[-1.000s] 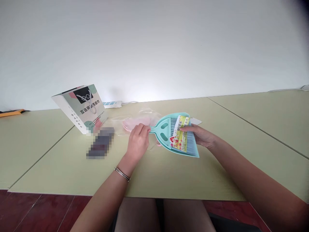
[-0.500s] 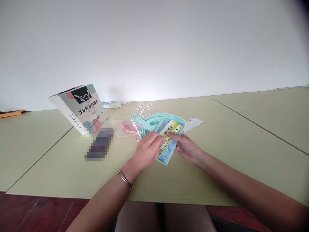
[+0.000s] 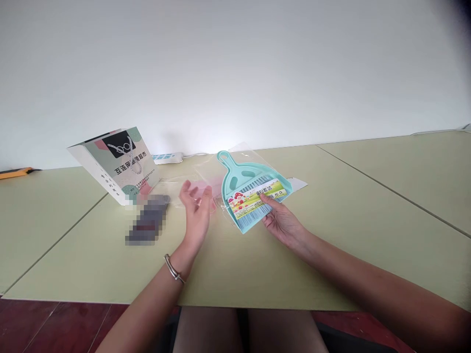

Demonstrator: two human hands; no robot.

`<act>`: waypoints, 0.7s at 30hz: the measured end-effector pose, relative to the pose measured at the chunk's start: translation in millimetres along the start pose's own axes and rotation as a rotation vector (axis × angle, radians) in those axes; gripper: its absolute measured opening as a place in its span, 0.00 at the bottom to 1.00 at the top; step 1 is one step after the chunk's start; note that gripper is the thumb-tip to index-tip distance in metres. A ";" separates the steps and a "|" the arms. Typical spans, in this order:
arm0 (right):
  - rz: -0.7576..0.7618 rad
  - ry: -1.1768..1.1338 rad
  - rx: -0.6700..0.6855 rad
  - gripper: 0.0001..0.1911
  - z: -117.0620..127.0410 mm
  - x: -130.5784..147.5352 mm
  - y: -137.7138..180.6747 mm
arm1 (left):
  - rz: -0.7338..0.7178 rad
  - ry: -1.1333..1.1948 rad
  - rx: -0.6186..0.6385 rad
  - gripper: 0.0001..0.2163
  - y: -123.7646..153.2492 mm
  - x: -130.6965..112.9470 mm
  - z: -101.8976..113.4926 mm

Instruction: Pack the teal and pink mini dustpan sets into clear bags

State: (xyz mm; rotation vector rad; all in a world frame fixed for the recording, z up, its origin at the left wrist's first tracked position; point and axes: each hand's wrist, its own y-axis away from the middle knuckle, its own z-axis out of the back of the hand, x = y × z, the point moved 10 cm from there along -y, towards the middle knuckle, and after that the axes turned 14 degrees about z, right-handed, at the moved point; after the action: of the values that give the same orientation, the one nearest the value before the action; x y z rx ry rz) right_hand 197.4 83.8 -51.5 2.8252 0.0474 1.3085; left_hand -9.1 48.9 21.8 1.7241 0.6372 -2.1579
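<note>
A teal dustpan (image 3: 253,171) in a clear plastic bag is tilted above the table, handle pointing away from me. A printed label (image 3: 253,200) lies across it, with blue brush bristles (image 3: 250,215) showing beside the label. My right hand (image 3: 283,220) grips its right lower edge, thumb on top and fingers underneath. Off to the left of the dustpan, my left hand (image 3: 196,211) is raised with fingers apart and curled, holding nothing. Partly hidden behind that hand, a pink plastic item (image 3: 202,186) lies in clear wrapping on the table.
A paper gift bag (image 3: 121,166) with rope handles stands at the left. Before it lies a pixelated dark object (image 3: 147,220). A white power strip (image 3: 167,158) rests by the wall, a white card (image 3: 299,184) behind the dustpan, and an orange object (image 3: 16,173) at far left.
My left hand has let go of the dustpan package and moved left, its fingers opening. The dustpan has turned so its handle points away and its label faces up, still in my right hand.
</note>
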 end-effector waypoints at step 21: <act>0.231 0.665 -0.028 0.28 34.7 56.8 -25.5 | 0.417 0.223 0.755 0.20 22.3 21.4 -62.2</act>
State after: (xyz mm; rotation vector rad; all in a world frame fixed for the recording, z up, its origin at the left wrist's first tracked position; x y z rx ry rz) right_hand 260.2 111.1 -31.6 2.2899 -0.2860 2.2104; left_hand 49.0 62.8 -13.4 2.2110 -0.5455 -2.0276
